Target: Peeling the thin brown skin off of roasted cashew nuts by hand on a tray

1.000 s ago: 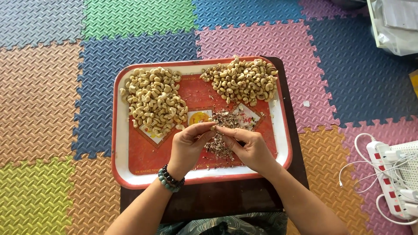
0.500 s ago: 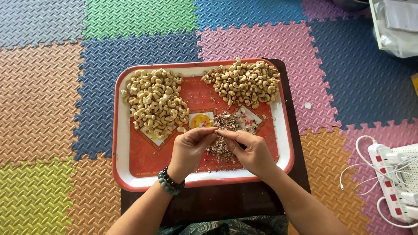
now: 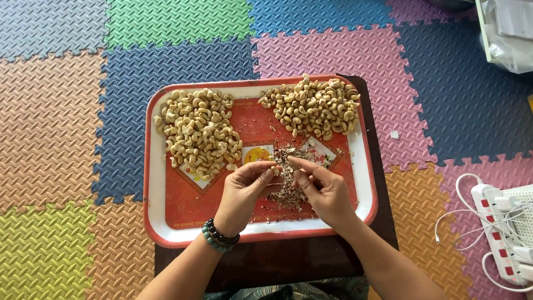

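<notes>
Red-and-white plastic tray (image 3: 158, 222), rectangular with rounded corners, sits on a small dark brown table (image 3: 277, 258) over a floor of coloured foam puzzle mats (image 3: 61, 139). At the tray's ten o'clock lies a heap of pale peeled cashew kernels (image 3: 201, 132); at one o'clock a second heap of cashews with brownish skin still on them (image 3: 313, 106). Near the tray's centre is a small mound of brown papery skin flakes (image 3: 288, 186).

Both hands meet just above that mound. The left hand (image 3: 242, 191), with a dark and green bead bracelet (image 3: 220, 235) at the wrist, has thumb and fingertips pressed together on a single small pale cashew kernel (image 3: 275, 170), held at six o'clock from the gap between the two heaps. The right hand (image 3: 325, 189) is curled, its forefinger and thumb drawn to a point just beside the kernel; whether it touches the kernel or holds something thin I cannot tell.

Such a kernel looks light, dry and curved, and likely brittle: squeezed across its thin middle it could snap in two. A hold at the thicker ends, with gentle fingertip pressure, seems safest, while the skin is flaky and would crumble off in bits.

At four o'clock on the floor lies a white power strip with tangled white cables (image 3: 497, 222).
</notes>
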